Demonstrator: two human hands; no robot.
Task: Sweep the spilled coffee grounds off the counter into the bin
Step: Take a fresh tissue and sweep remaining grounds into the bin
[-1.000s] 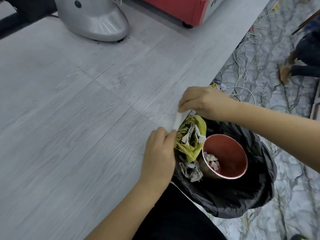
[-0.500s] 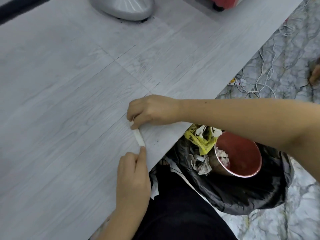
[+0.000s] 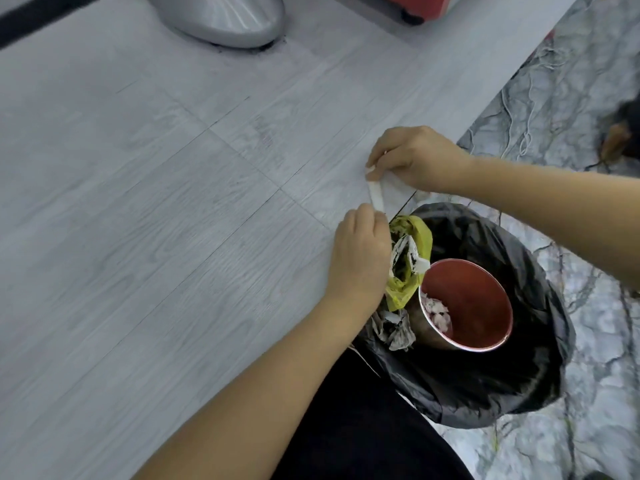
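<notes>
Pinching a white paper strip (image 3: 480, 197) by its two ends, a person's left hand (image 3: 362, 258) and right hand (image 3: 417, 157) hold it against the grey counter (image 3: 156, 220) close to its edge, fingers curled round each end. Just below that edge stands the bin (image 3: 519, 375), lined with a black bag and holding a red cup (image 3: 467, 303), a yellow wrapper (image 3: 410, 258) and crumpled paper. Coffee grounds are too small to make out.

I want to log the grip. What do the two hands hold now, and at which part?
Both hold one folded white paper strip at the counter edge: the right hand pinches its far end, the left hand its near end.
</notes>
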